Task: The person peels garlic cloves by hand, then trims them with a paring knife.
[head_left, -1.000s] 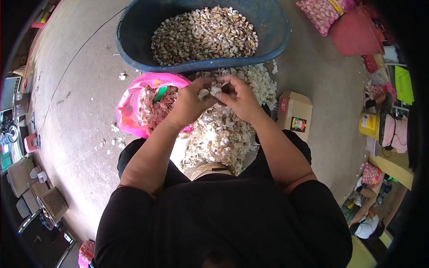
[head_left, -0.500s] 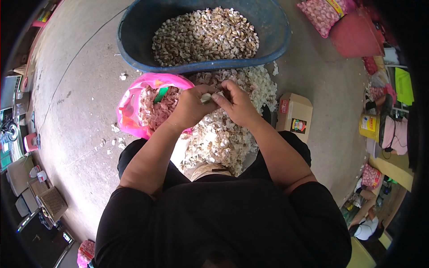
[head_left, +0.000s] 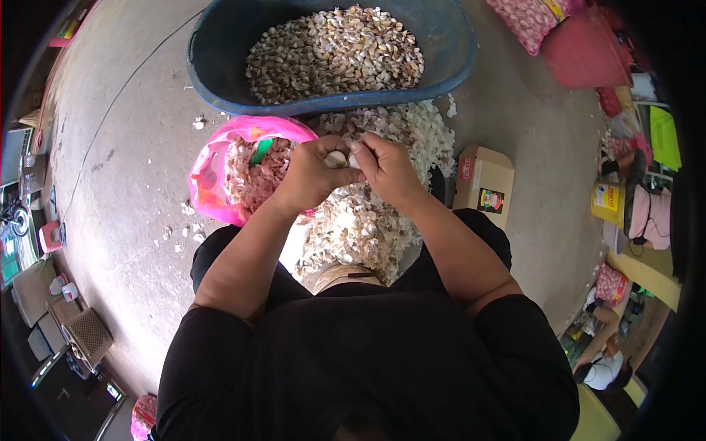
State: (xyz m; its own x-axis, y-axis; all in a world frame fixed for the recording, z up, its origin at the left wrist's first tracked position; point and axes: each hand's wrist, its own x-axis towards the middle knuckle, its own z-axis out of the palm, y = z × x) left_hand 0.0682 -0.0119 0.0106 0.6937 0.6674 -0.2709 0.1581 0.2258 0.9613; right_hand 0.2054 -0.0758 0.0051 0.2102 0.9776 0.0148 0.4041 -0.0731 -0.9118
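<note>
Over the heap of garlic skins (head_left: 360,235) between the knees, my two hands meet, fingertips close together. My left hand (head_left: 312,173) is closed, with a pale garlic clove (head_left: 335,159) showing between thumb and curled fingers. Thumb and fingers of my right hand (head_left: 390,173) pinch a whitish piece of garlic (head_left: 354,159), mostly hidden by the fingers. Just left of my left hand lies an opened pink plastic bag (head_left: 213,158) filled with reddish skins and a green strip. Beyond the hands stands a blue tub (head_left: 448,51) holding many loose garlic cloves (head_left: 334,55).
A cardboard box (head_left: 478,191) stands right of the skins. Mesh sacks of garlic (head_left: 526,26), a red tub (head_left: 585,55) and a yellow bucket (head_left: 608,202) line the right side. Another person (head_left: 607,367) is at lower right. Scraps of skin dot the concrete floor (head_left: 140,184).
Both hands have turned slightly, and the fingers have shifted around the garlic. A whitish piece now shows at the right fingertips. The whole view has moved slightly.
</note>
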